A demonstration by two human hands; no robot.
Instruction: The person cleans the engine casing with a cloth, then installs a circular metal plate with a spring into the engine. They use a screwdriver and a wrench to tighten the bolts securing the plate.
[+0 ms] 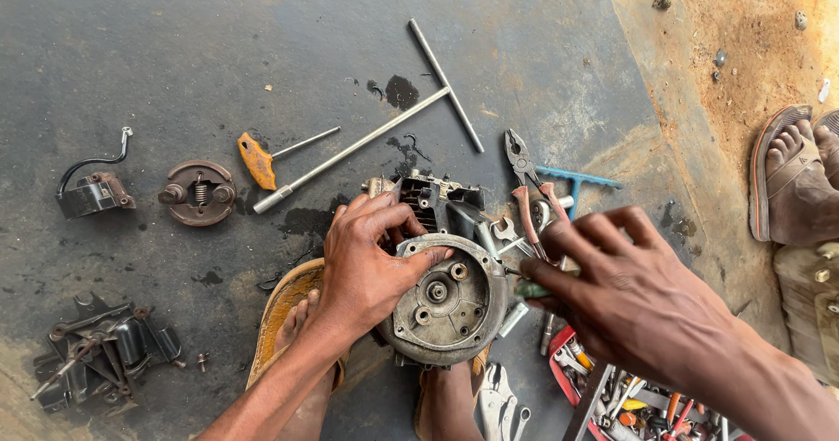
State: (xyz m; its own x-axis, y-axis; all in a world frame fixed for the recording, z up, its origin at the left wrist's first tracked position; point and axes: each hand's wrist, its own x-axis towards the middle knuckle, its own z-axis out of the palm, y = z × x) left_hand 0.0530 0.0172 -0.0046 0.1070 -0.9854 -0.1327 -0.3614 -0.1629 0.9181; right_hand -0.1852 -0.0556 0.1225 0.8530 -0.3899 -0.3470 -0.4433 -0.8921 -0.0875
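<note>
Between both hands, left hand (367,266) grips engine (446,297); right hand (620,292) seemingly pinches green-handled tool (530,290).

On the dark floor (218,48), a long T-handle wrench (384,131) lies at upper centre, with an orange-handled screwdriver (259,159) just left of it. A round clutch part (198,193) and a coil with black lead (92,192) lie at left, and a dismantled metal assembly (100,349) at lower left. Pliers (524,179) lie right of centre; a red toolbox (625,402) sits at the lower right.
</note>
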